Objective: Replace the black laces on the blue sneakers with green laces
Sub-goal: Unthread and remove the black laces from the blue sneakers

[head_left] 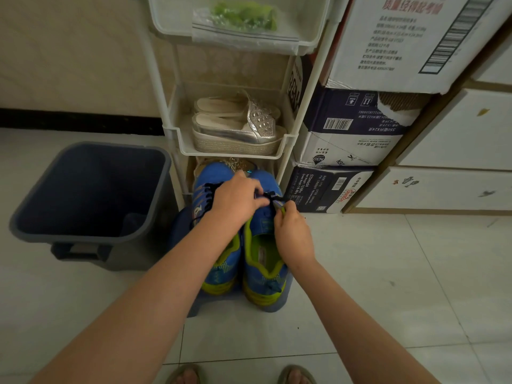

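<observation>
At the left, 1 grey bin is set on the floor, and beside it 1 white rack is seen, with 1 clear bag of green laces laid in its top tray and 2 silver sandals kept in the tray below. In front of the rack, 2 blue sneakers are stood side by side on 1 blue stool, with black laces threaded in both. The lace of the right sneaker is gripped by the curled fingers of the left hand, and that shoe's edge is pinched by the right hand. To the right, 3 cartons are stacked, on which "N30" and "570mlx24" can be read.
</observation>
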